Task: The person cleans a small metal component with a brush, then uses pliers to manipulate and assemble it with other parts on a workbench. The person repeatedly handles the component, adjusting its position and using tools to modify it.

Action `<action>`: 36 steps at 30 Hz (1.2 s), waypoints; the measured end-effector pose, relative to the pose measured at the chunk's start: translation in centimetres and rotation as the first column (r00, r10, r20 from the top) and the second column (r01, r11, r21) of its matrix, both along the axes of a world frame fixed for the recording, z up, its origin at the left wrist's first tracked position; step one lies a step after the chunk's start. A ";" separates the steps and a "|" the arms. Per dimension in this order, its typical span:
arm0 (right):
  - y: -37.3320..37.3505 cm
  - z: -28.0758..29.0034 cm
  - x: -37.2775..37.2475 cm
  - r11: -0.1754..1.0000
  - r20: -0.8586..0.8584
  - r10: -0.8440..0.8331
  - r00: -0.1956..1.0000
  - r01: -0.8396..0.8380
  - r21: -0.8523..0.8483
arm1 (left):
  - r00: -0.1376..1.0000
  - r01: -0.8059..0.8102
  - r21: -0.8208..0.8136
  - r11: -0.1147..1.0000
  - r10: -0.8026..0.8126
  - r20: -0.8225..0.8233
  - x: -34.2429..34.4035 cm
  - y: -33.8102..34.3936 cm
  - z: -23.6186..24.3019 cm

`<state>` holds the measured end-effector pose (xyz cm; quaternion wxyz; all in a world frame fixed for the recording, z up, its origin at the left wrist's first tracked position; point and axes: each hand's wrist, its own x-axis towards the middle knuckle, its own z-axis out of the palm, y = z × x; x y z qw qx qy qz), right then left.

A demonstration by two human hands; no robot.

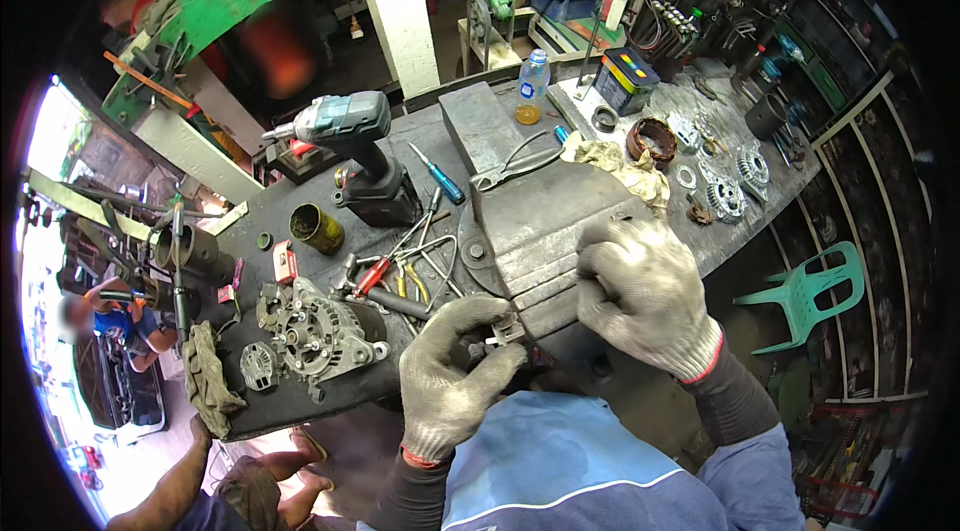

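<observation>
Fingers of your left hand pinch a small metal part between thumb and forefinger; your right hand curls to their right, by the vise, whether gripping anything I cannot tell; best keep that pinch steady

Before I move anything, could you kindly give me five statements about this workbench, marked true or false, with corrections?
1. The left hand, in a grey knit glove, holds a small metal part. True.

2. The light-green plastic chair stands to the left of the bench. False: the chair is on the right.

3. The grey-and-black cordless drill stands upright on its battery. True.

4. The clear plastic bottle is lying on its side. False: the bottle stands upright, with amber liquid at the bottom.

5. The blue-handled screwdriver lies to the right of the drill. True.
</observation>
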<state>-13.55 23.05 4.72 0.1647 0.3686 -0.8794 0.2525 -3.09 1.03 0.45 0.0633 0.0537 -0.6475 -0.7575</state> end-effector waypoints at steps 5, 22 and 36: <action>1.3 0.4 3.1 0.938 0.519 -0.061 0.852 0.226 -0.262 | 0.965 -0.127 -0.480 0.868 -0.005 -0.263 -1.0 0.9 1.0; 3.0 -4.1 6.7 0.373 0.744 0.647 0.166 0.782 -0.499 | 0.950 -0.053 -0.671 0.739 -0.170 -0.262 -2.5 3.9 2.3; 4.0 -3.0 6.6 0.442 0.783 0.589 0.200 0.731 -0.520 | 0.971 0.237 -0.452 0.860 -0.225 0.081 -1.6 5.1 3.9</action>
